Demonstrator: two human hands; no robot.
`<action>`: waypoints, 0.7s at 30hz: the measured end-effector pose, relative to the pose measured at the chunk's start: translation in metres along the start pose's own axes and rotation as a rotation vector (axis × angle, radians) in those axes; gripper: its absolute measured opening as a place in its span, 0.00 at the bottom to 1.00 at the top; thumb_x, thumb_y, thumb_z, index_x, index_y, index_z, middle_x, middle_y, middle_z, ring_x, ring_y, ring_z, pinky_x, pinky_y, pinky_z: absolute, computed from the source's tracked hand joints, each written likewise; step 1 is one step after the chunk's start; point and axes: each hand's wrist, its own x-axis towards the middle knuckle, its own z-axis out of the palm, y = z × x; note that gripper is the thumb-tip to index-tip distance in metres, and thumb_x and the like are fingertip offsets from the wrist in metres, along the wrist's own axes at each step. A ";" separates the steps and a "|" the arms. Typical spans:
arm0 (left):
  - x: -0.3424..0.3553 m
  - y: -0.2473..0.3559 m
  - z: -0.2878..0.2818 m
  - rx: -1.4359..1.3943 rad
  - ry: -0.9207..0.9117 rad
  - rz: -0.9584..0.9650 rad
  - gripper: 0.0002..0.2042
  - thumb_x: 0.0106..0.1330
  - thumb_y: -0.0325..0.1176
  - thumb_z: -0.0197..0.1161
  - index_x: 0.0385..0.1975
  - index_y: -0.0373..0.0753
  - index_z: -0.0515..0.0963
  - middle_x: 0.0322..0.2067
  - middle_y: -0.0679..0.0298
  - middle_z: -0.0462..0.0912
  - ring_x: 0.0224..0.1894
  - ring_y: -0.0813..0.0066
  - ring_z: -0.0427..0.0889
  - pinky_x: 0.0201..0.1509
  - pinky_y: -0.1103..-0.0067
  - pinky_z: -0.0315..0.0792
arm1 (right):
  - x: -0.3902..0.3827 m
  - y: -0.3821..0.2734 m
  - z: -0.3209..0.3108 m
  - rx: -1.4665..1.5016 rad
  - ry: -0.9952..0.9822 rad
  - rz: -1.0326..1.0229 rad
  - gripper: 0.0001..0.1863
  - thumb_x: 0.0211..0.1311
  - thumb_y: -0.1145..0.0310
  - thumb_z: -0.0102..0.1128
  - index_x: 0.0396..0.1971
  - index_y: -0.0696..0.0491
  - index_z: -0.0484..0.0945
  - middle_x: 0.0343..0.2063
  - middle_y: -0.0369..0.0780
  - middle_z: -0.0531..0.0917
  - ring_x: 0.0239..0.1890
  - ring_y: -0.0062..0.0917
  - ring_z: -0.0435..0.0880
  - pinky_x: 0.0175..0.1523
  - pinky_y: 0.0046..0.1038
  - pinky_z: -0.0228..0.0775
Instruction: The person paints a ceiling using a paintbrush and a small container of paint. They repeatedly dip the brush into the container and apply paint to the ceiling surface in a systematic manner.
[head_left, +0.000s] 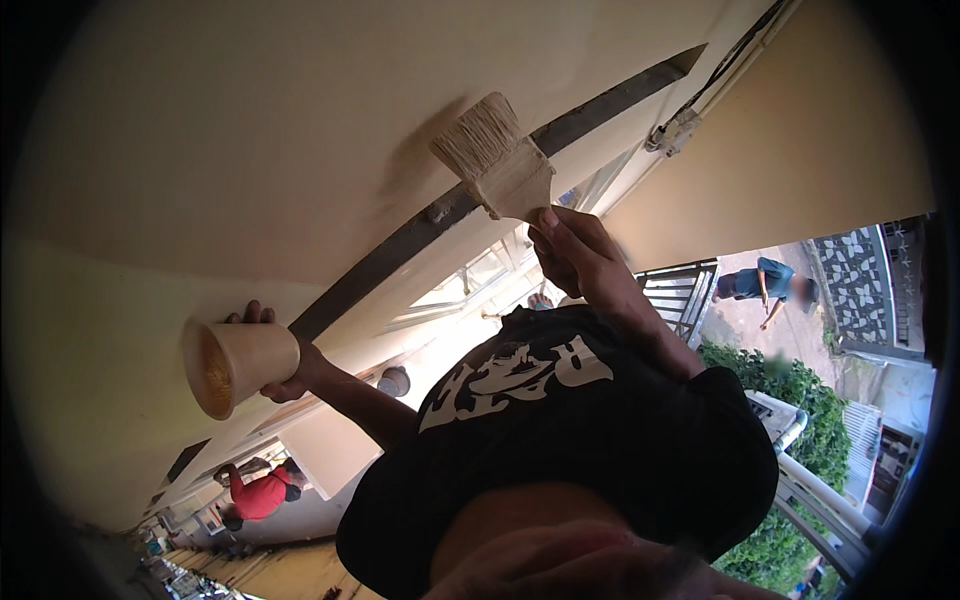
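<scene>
Cream wall (250, 150) is filling the upper left. Black shirt (560, 440) is occupying lower centre. Dark strip (385, 252) is running diagonally along the wall. Wide beige-caked brush (508, 172) is overlapping the strip in view; can't tell if it's touching the wall. Pale cup (262, 355) is showing at left, brown inside. Right hand (582, 245) is gripping the brush, fingers bent; left hand (308, 368) is gripping the cup, fingers wrapping around.

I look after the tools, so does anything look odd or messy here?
The brush in the right hand looks odd: not only its bristles but also its ferrule seems caked beige, a part usually kept cleaner.
</scene>
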 end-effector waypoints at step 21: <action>-0.004 0.005 0.002 0.019 -0.028 -0.036 0.53 0.60 0.74 0.52 0.72 0.30 0.61 0.60 0.44 0.75 0.51 0.42 0.85 0.50 0.59 0.77 | 0.032 0.101 -0.012 0.068 -0.203 0.180 0.17 0.83 0.51 0.45 0.35 0.47 0.66 0.17 0.26 0.58 0.14 0.11 0.52 0.18 0.21 0.44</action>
